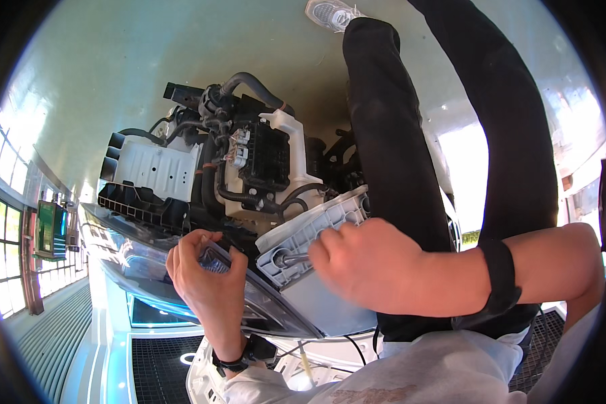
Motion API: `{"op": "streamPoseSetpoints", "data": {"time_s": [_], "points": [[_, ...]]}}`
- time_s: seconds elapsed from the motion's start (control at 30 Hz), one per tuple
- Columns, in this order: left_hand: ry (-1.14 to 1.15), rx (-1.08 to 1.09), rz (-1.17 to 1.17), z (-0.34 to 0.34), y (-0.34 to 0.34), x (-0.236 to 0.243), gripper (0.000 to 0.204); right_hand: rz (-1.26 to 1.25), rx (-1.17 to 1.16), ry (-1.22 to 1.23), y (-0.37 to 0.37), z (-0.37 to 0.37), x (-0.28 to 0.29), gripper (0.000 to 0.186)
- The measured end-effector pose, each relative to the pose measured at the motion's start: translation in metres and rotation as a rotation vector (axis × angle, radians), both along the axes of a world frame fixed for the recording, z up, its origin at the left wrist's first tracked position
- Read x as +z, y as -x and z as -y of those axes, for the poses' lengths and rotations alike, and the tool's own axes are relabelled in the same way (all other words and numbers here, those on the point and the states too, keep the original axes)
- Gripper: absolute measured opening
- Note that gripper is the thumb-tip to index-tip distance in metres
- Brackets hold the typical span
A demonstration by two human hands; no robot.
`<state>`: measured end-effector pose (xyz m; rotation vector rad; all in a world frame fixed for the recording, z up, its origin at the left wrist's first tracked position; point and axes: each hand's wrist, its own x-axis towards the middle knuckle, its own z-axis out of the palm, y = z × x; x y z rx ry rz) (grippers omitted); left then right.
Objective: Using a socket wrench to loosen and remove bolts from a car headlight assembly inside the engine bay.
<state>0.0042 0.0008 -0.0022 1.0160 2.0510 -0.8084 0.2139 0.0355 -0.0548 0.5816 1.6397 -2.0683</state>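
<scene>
My right hand [374, 266] is closed around a steel wrench [294, 258]. The far end of the wrench sits in a round recess of a ribbed light-grey housing [311, 237]; the recess hides its tip. My left hand [209, 283] is to the left of that housing, at the edge of a dark glossy front panel [266, 299]. Its thumb and fingers curl around a small clear, bluish piece [214, 261], and what exactly they grip is partly hidden.
Beyond my hands lie a black ribbed box [266, 155], a white bracket [158, 165] and a curved black hose [249, 81] of an engine bay. My dark-trousered leg [394, 135] is right of them. Windows [3, 229] line the far left.
</scene>
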Motion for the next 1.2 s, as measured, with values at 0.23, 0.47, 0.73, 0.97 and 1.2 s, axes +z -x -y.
{"op": "streamPoseSetpoints", "data": {"time_s": [0.23,0.47,0.73,0.97,1.2], "points": [[0.004,-0.028,0.000,0.000,0.002,0.003,0.034,-0.058,0.085,0.247,0.003,-0.009,-0.002,0.022],[0.007,-0.017,0.021,0.003,0.001,0.008,0.033,0.375,0.090,0.895,0.005,-0.008,-0.023,0.033],[-0.003,-0.007,0.019,0.004,0.004,0.004,0.033,0.123,0.062,0.406,-0.008,-0.019,-0.016,0.032],[-0.016,0.030,0.012,0.004,0.005,0.002,0.032,0.135,0.080,0.476,-0.013,-0.015,-0.025,0.032],[-0.012,0.040,0.011,0.002,0.002,0.002,0.032,0.212,0.075,0.813,-0.012,-0.009,-0.045,0.036]]}}
